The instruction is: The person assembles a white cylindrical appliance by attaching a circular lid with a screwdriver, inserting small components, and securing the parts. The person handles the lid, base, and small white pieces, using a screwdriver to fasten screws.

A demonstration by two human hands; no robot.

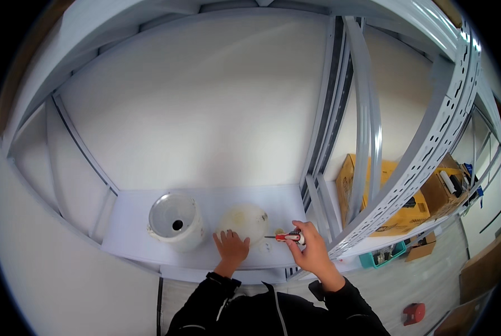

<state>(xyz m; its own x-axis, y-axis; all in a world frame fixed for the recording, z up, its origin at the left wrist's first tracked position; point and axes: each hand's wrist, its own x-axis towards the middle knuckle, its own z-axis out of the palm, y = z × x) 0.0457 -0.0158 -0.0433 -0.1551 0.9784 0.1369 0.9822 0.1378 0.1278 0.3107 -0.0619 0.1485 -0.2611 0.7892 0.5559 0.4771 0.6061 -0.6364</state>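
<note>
My left hand (232, 247) lies with its fingers spread on the near edge of a round, whitish translucent disc (245, 221), which rests flat on the white shelf (138, 218). In my right hand (312, 253) is a screwdriver (287, 237) with a red and white handle, gripped between thumb and fingers. Its thin dark shaft points left, toward the disc, and ends just right of it. Left of the disc stands a white cylindrical pot (175, 221), uncovered, with a shiny metal inside and a round dark spot at its bottom.
Small parts (266, 246) lie beside the disc. Grey metal uprights (368, 112) frame the shelf on the right. Beyond them are a yellow cardboard box (396, 218), an opened brown box (446, 190) and a teal basket (383, 256). A red stool (413, 313) stands on the floor.
</note>
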